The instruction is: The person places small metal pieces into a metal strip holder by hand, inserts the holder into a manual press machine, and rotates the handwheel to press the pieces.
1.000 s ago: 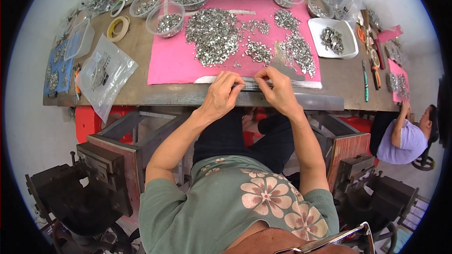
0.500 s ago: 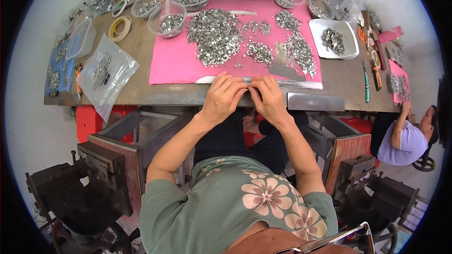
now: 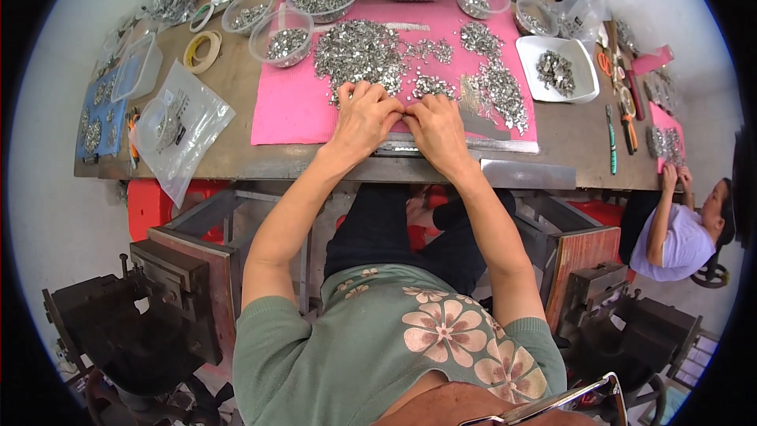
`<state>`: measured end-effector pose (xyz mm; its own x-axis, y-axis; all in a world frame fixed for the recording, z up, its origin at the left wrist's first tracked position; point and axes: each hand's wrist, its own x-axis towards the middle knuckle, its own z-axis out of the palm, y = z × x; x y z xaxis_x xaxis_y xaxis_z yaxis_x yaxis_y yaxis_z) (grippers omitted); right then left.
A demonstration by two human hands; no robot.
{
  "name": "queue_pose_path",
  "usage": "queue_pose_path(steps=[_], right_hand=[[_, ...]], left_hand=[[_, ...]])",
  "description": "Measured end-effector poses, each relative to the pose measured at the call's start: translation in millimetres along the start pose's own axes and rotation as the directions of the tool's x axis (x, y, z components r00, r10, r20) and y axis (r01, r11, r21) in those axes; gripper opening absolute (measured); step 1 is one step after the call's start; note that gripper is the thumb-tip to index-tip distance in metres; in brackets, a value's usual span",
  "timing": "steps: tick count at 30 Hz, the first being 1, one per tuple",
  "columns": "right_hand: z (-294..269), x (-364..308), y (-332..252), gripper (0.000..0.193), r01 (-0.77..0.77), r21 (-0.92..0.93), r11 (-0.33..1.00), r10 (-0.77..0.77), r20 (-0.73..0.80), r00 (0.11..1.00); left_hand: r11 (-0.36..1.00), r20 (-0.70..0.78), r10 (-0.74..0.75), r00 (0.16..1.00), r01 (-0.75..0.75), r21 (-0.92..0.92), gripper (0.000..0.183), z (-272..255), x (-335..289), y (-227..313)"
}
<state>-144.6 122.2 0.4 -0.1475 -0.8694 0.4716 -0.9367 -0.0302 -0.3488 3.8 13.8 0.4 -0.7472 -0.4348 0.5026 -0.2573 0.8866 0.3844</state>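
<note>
My left hand (image 3: pixel 364 120) and my right hand (image 3: pixel 438 128) meet over the front of a pink mat (image 3: pixel 284 114). The fingers of both are closed in pinches, tips nearly touching; whatever they hold is too small or hidden to make out. Just beyond my left fingers spreads a big heap of small silvery metal pieces (image 3: pixel 359 51). A smaller heap of metal pieces (image 3: pixel 432 85) lies past my right fingers. Under my wrists a light metal strip (image 3: pixel 505 145) runs along the mat's near edge, partly covered by my hands. Right of my right hand lies a flat grey piece (image 3: pixel 485 126).
A white tray (image 3: pixel 579 79) with metal pieces stands right of the mat; round clear tubs (image 3: pixel 281 41) stand behind and left. A metal plate (image 3: pixel 528 174) lies at the table's front edge. Tape (image 3: pixel 202 51) and a plastic bag (image 3: pixel 185 122) lie left. Another person (image 3: pixel 682 225) works at far right.
Both hands have moved forward from the table's front edge onto the mat, toward the heaps. The other person's second hand now shows at the far-right pink mat.
</note>
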Motion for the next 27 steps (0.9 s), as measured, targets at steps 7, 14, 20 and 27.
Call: queue_pose_path(steps=[7, 14, 20, 27], right_hand=[[-5, 6, 0, 0.010, 0.034, 0.072, 0.997, -0.038, 0.057, 0.998], [-31, -5, 21, 0.008, 0.077, -0.050, 0.996, -0.073, 0.075, 0.995], [-31, -7, 23, 0.007, -0.036, 0.145, 0.989, 0.013, 0.152, 0.988], [-36, -11, 23, 0.007, -0.032, 0.184, 0.982, 0.006, 0.143, 0.990]], left_hand=[[0.995, -0.073, -0.065, 0.995, 0.059, -0.080, 0.008, -18, -3, 3], [0.967, -0.041, -0.050, 0.998, 0.038, -0.253, 0.008, -18, -18, 37], [0.942, -0.037, -0.037, 0.999, 0.022, -0.335, 0.011, 1, -28, 50], [0.943, -0.065, 0.004, 0.998, -0.025, -0.333, 0.014, 2, -27, 53]])
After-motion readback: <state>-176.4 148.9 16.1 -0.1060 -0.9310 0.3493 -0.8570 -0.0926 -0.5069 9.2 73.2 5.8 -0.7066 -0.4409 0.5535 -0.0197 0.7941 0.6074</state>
